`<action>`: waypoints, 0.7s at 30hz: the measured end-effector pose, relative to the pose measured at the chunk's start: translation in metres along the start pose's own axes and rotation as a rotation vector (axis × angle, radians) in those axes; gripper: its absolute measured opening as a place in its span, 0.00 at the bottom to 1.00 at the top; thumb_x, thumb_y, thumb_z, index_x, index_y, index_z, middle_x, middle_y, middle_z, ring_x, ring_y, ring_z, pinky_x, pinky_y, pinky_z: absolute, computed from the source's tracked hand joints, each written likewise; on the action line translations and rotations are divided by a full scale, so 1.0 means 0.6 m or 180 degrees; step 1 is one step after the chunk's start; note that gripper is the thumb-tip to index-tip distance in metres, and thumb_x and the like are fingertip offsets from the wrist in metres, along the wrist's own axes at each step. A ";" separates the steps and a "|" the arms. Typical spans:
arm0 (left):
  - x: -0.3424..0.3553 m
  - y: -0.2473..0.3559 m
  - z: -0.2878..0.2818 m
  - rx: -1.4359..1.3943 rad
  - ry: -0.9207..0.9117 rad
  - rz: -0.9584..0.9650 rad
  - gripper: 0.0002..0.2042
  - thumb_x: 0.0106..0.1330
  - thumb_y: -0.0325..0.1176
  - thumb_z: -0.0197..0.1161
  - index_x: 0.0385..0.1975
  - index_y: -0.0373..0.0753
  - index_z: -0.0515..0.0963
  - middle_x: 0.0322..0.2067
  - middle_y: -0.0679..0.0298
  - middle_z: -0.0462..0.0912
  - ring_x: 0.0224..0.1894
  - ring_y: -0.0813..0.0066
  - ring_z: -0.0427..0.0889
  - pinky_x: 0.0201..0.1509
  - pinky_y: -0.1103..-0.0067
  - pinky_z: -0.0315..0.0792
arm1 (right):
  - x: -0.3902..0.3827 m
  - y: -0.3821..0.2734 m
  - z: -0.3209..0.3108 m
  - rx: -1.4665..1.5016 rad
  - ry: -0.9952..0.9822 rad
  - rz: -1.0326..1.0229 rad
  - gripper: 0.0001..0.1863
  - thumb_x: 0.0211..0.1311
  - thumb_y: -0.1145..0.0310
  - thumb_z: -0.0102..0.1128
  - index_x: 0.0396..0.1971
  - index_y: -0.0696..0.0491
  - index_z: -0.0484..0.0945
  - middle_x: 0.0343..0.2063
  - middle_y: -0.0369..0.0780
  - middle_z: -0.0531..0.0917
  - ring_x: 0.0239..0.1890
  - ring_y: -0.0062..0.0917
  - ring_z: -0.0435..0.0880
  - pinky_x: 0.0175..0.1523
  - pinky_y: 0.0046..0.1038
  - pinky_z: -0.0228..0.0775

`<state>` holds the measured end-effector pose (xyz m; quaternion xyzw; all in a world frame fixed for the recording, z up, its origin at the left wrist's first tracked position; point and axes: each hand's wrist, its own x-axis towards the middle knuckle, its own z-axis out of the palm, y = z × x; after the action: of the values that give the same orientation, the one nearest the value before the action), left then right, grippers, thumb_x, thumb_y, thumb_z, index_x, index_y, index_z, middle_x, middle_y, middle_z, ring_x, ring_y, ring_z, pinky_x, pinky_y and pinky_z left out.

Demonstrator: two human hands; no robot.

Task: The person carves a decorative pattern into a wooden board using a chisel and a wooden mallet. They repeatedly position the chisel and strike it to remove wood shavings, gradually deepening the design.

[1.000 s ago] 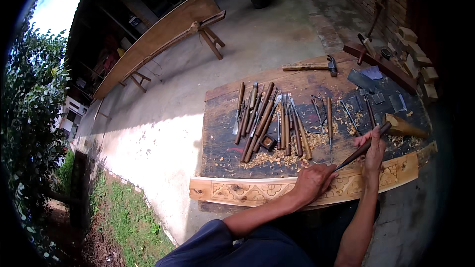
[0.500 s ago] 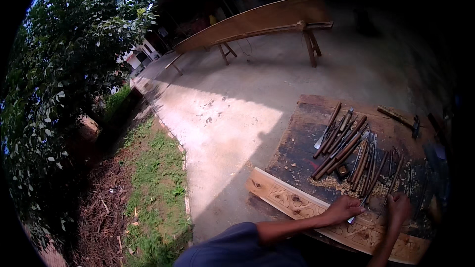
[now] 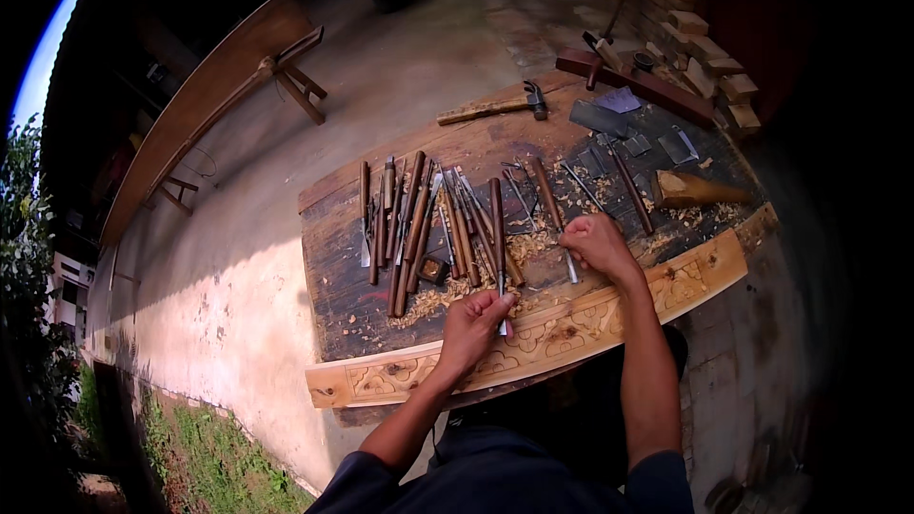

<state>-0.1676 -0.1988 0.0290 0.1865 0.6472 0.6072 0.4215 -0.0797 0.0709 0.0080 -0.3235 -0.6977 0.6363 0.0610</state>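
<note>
On a worn wooden workbench [image 3: 347,324] with wood shavings, my left hand [image 3: 476,324] grips a chisel [image 3: 495,219] low on its metal blade, its dark handle pointing away from me, just behind a long carved board [image 3: 372,381] with curving floral patterns. My right hand [image 3: 595,246] is closed on another chisel [image 3: 545,192] by its metal shank, the flat tip showing below the fingers. A pile of wood-handled carving tools [image 3: 412,209] lies left of both hands; a small dark box [image 3: 434,269] sits among them, and a tapered wooden mallet [image 3: 703,188] lies to the right.
A hammer [image 3: 486,109], flat sharpening pieces [image 3: 595,117] and a red-brown plane [image 3: 666,93] lie along the back. Wooden blocks [image 3: 709,67] are stacked at right. A long panel [image 3: 195,95] rests on trestles across the concrete yard [image 3: 219,305]; grass [image 3: 200,438] edges it.
The view swung left, then back. The dark tool both hands held a second earlier is no longer held between them; my hands are now apart, each on a chisel, the right one farther back.
</note>
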 end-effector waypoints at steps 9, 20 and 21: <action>0.128 -0.028 0.091 0.0529 -0.0336 0.0259 0.15 0.80 0.39 0.63 0.31 0.38 0.83 0.20 0.70 0.83 0.22 0.87 0.74 0.29 0.84 0.65 | -0.076 -0.059 -0.073 0.1016 0.0561 -0.0596 0.07 0.70 0.72 0.67 0.32 0.58 0.81 0.18 0.31 0.79 0.19 0.11 0.74 0.24 0.19 0.67; 0.227 0.008 0.131 0.2217 0.0335 0.0382 0.18 0.76 0.44 0.63 0.27 0.37 0.79 0.16 0.61 0.83 0.23 0.67 0.87 0.33 0.69 0.75 | -0.092 -0.036 -0.109 0.0947 0.0530 -0.0661 0.05 0.70 0.74 0.68 0.34 0.57 0.81 0.20 0.31 0.80 0.21 0.11 0.76 0.25 0.18 0.69; 0.227 0.015 0.133 0.2505 0.0371 0.0397 0.18 0.75 0.46 0.63 0.28 0.37 0.80 0.15 0.57 0.84 0.25 0.61 0.89 0.36 0.64 0.78 | -0.091 -0.035 -0.107 0.0882 0.0462 -0.0649 0.05 0.69 0.74 0.68 0.34 0.58 0.81 0.20 0.31 0.80 0.21 0.11 0.76 0.25 0.18 0.69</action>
<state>-0.1870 -0.0444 0.0011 0.3379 0.8406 0.3469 0.2427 -0.0131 0.0971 0.0572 -0.2847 -0.6263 0.6918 0.2194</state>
